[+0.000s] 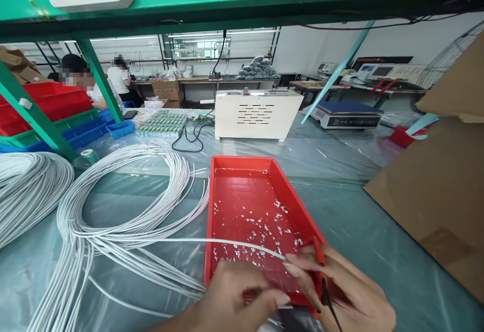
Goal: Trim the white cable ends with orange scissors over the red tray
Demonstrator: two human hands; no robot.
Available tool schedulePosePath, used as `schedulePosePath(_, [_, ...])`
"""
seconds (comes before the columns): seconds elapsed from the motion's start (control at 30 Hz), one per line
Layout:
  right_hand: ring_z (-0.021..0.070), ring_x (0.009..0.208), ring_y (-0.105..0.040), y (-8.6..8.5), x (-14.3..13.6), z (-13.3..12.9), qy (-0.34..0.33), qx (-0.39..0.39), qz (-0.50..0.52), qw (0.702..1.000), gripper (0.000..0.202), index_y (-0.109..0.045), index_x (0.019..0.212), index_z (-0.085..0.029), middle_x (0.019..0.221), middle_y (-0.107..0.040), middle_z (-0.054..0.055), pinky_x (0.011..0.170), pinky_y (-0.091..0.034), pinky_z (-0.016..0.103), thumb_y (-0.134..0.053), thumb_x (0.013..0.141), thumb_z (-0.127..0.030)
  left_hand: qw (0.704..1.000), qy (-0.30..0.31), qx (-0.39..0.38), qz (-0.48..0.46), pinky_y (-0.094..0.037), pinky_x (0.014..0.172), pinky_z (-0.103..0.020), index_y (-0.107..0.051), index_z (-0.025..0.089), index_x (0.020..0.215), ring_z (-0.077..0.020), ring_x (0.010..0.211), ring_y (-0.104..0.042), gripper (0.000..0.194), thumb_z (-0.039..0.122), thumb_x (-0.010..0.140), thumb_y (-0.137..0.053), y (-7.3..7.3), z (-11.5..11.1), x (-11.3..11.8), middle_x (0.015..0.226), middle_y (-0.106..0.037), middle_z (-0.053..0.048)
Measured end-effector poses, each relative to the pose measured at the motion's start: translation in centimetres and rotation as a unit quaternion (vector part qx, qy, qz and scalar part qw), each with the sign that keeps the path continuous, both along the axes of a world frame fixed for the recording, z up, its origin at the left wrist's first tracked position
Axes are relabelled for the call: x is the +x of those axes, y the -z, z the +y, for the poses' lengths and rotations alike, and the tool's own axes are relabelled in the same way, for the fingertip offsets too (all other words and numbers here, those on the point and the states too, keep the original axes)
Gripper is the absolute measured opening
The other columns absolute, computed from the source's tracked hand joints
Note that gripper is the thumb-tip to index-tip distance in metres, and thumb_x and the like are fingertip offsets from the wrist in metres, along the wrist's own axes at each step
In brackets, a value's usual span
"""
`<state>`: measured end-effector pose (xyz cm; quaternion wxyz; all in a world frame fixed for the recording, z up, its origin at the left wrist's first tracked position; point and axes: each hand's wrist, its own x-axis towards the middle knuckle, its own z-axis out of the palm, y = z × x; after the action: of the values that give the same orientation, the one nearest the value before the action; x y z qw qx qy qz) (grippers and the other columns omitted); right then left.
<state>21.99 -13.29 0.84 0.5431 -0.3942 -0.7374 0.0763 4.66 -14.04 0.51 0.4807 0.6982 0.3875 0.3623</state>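
Your left hand point(234, 296) pinches the white wire point(212, 241), which runs leftward across the red tray point(212, 211); your right hand point(340, 291) grips red-handled cutters point(321, 276) at its tip.

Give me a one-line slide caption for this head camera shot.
Left hand and right hand, gripping red-handled cutters, work a white wire over a red tray.

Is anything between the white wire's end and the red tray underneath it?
Nothing visible. The white wire runs freely over the red tray, its end pinched by the right hand beside the left hand; only small white scraps lie below.
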Motion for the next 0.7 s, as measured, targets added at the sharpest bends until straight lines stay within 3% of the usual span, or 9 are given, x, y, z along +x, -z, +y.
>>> schedulePosePath(0.07, [0.0163, 0.058, -0.06, 0.2, -0.2, -0.2, 0.012, -0.022, 0.023, 0.999, 0.022, -0.066, 0.083, -0.026, 0.066, -0.064, 0.001, 0.053, -0.048, 0.025, -0.064, 0.068, -0.009, 0.973, -0.027, 0.223, 0.058, -0.048, 0.071, -0.029, -0.07, 0.02, 0.09, -0.0218, 0.079, -0.065, 0.018, 0.02, 0.078, -0.056, 0.1, -0.2, -0.5, 0.082, -0.071, -0.01])
schedulePosePath(0.1, [0.0164, 0.058, -0.06, 0.2, -0.4, -0.3, 0.012, -0.023, 0.03, 0.999, 0.021, -0.066, 0.082, -0.026, 0.066, -0.064, 0.001, 0.054, -0.048, 0.025, -0.064, 0.069, -0.01, 0.947, -0.049, 0.31, 0.069, -0.046, 0.079, -0.032, -0.067, 0.023, 0.097, -0.0229, 0.088, -0.063, 0.025, 0.014, 0.077, -0.056, 0.2, -0.1, -0.7, 0.091, -0.07, -0.01])
schedulePosePath(0.13, [0.0165, 0.058, -0.06, 0.2, -0.5, -0.4, 0.012, -0.02, 0.034, 0.999, 0.022, -0.066, 0.082, -0.027, 0.066, -0.064, 0.0, 0.054, -0.048, 0.025, -0.064, 0.069, -0.01, 0.924, -0.078, 0.367, 0.076, -0.043, 0.085, -0.035, -0.064, 0.023, 0.103, -0.0238, 0.095, -0.06, 0.032, 0.01, 0.076, -0.056, 0.3, 0.1, -0.8, 0.098, -0.068, -0.01])
schedulePosePath(0.2, [0.0164, 0.057, -0.06, 0.1, -0.6, -0.5, 0.011, -0.013, 0.035, 0.999, 0.024, -0.066, 0.084, -0.028, 0.067, -0.065, 0.0, 0.054, -0.048, 0.025, -0.064, 0.069, -0.009, 0.907, -0.118, 0.394, 0.091, -0.039, 0.089, -0.039, -0.06, 0.021, 0.108, -0.0244, 0.1, -0.057, 0.036, 0.007, 0.075, -0.056, 0.2, 0.6, -0.9, 0.102, -0.066, -0.011])
schedulePosePath(0.33, [0.0166, 0.058, -0.06, 0.1, -0.8, -0.2, 0.021, -0.031, 0.029, 0.999, 0.021, -0.066, 0.083, -0.026, 0.068, -0.064, 0.001, 0.055, -0.049, 0.025, -0.063, 0.07, -0.01, 0.958, -0.109, 0.252, 0.08, -0.047, 0.071, -0.028, -0.063, 0.017, 0.098, -0.0175, 0.075, -0.063, 0.021, 0.012, 0.079, -0.053, -0.5, 0.9, -0.5, 0.084, -0.07, -0.007])
schedulePosePath(0.43, [0.0152, 0.055, -0.057, 0.3, -1.0, 0.4, 0.046, -0.087, 0.057, 0.993, 0.011, -0.067, 0.08, -0.022, 0.063, -0.061, 0.0, 0.052, -0.048, 0.023, -0.065, 0.07, -0.018, 0.985, -0.116, 0.122, 0.032, -0.047, 0.065, -0.023, -0.066, 0.017, 0.089, -0.0152, 0.069, -0.063, 0.017, 0.017, 0.081, -0.052, -1.1, 0.7, 0.0, 0.079, -0.07, -0.005])
schedulePosePath(0.57, [0.0147, 0.053, -0.056, 0.5, -1.0, 0.9, 0.008, -0.179, 0.105, 0.978, 0.007, -0.065, 0.071, -0.019, 0.059, -0.059, 0.001, 0.049, -0.047, 0.022, -0.063, 0.073, -0.025, 0.987, -0.148, -0.034, -0.046, -0.047, 0.06, -0.022, -0.067, 0.014, 0.079, -0.0146, 0.063, -0.061, 0.014, 0.025, 0.078, -0.057, -1.1, 0.7, 0.3, 0.07, -0.068, -0.005])
schedulePosePath(0.7, [0.0135, 0.049, -0.055, 0.9, -1.0, 1.0, -0.035, -0.227, 0.128, 0.965, 0.01, -0.065, 0.065, -0.018, 0.056, -0.059, 0.0, 0.045, -0.047, 0.02, -0.062, 0.072, -0.024, 0.983, -0.146, -0.082, -0.071, -0.046, 0.061, -0.022, -0.067, 0.012, 0.077, -0.014, 0.062, -0.058, 0.015, 0.025, 0.075, -0.06, -0.9, 1.0, 0.4, 0.067, -0.067, -0.006])
